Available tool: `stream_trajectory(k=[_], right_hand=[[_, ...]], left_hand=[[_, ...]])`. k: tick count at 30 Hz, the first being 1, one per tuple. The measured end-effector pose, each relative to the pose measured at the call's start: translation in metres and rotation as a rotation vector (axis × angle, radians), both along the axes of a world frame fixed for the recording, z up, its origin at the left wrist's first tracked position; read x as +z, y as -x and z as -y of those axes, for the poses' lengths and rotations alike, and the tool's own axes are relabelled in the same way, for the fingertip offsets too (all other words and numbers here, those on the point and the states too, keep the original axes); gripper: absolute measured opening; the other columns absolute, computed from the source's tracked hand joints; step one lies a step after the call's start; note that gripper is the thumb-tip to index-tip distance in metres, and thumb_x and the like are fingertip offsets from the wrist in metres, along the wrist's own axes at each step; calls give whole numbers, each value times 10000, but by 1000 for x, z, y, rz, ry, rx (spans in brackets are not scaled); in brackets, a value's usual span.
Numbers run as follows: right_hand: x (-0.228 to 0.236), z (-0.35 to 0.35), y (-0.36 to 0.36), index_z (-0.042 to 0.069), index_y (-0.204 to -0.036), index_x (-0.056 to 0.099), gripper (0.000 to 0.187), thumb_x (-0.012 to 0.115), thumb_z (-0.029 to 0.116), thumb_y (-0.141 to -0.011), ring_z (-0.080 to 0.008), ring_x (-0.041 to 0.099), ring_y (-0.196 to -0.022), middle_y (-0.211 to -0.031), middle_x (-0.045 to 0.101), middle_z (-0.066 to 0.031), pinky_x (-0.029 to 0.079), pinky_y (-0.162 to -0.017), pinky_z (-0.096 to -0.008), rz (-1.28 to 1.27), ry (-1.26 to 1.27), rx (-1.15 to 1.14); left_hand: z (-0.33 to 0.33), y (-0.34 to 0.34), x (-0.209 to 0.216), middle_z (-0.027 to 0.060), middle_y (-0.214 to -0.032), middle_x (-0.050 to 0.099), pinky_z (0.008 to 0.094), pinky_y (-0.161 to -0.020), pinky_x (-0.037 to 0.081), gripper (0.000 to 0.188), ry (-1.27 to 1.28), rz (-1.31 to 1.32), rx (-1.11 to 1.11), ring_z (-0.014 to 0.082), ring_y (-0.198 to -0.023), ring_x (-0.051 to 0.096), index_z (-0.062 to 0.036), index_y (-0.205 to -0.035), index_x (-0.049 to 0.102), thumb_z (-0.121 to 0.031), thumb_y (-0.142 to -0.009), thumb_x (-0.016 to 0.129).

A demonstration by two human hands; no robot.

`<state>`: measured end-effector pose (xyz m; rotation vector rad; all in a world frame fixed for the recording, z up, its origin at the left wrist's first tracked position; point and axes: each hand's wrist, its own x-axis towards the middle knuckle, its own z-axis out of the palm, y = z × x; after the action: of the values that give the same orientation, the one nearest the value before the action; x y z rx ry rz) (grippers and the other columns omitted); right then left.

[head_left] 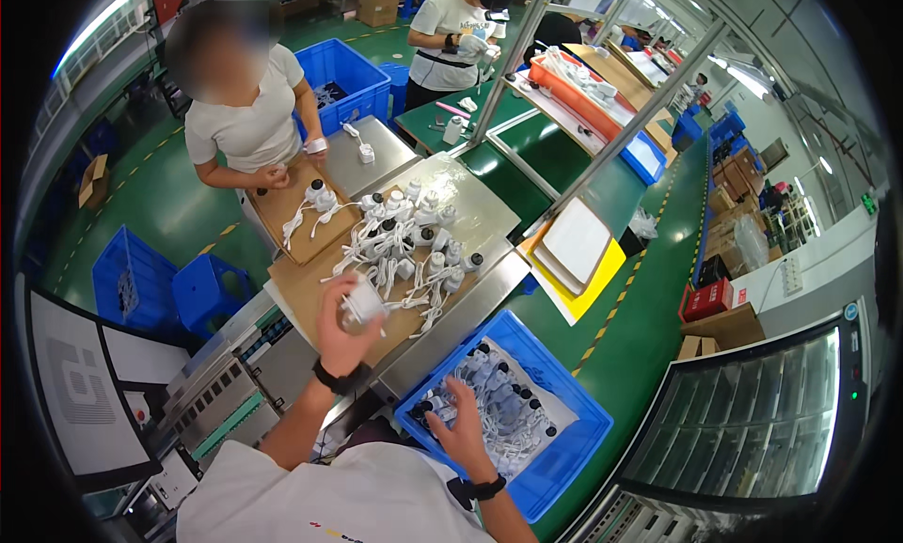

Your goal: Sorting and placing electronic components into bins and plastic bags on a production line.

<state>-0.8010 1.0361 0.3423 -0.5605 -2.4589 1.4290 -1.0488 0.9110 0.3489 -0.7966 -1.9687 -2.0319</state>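
Observation:
My left hand (340, 338) is closed around a white, rounded device (364, 299), blurred, above the near edge of the worktable. Over the left side of a blue bin (576, 477), my right hand (460, 424) has its thumb and fingers apart and nothing visible between them. Inside that bin lie many white corded devices (515, 413), some with black round ends. A pile of similar white devices with bundled white cables (384, 245) covers a brown cardboard sheet (299, 294) on the metal table, just beyond my left hand.
Across the table a person (246, 120) works at a cardboard tray (324, 231). Another person (442, 45) stands farther back. A metal frame (583, 181) rises at the right, beside yellow and white sheets (576, 251). A glass-fronted cabinet (738, 425) stands at the lower right.

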Motion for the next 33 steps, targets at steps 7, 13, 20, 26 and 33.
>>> stream_trajectory(k=[7,13,20,26,33], right_hand=[[-6,14,36,35,-1546,270,781,689,105,-890,-314,443,-1360,-1529,354,-161,426,-1074,-413,-198,378,73],[-16,33,18,25,-1528,274,737,660,62,-902,-346,504,-1291,-1464,411,-207,481,-1027,-407,12,303,-80],[-47,-12,0,37,-1494,292,741,690,-11,-870,-286,626,-1117,-1290,561,-142,571,-877,-366,87,345,-337],[-59,-16,-55,116,-1480,315,700,666,-32,-893,-233,645,-1078,-1257,587,-96,594,-798,-366,32,978,-561],[-68,-13,-107,177,-1347,439,521,642,-19,-910,-173,644,-958,-1180,595,-22,583,-766,-326,-197,1278,-804]], left_hand=[[-10,-98,-41,131,-1196,607,377,-944,502,522,321,295,-310,283,-1142,590,-86,-1228,633,-110,-730,788],[-15,-117,-39,140,-1223,591,386,-966,491,445,464,416,-407,301,-1139,588,-68,-1206,653,-149,-780,755],[-34,-113,-34,117,-1209,598,352,-962,504,527,468,421,-649,266,-1098,609,-48,-1328,570,-142,-830,714],[-77,-9,-168,196,-1181,623,444,-927,508,548,575,496,-376,361,-1017,634,-29,-1276,552,-229,-803,744],[-120,88,-237,184,-1159,595,448,-979,478,633,1033,90,83,387,-1148,568,-63,-1309,528,-225,-752,783]])
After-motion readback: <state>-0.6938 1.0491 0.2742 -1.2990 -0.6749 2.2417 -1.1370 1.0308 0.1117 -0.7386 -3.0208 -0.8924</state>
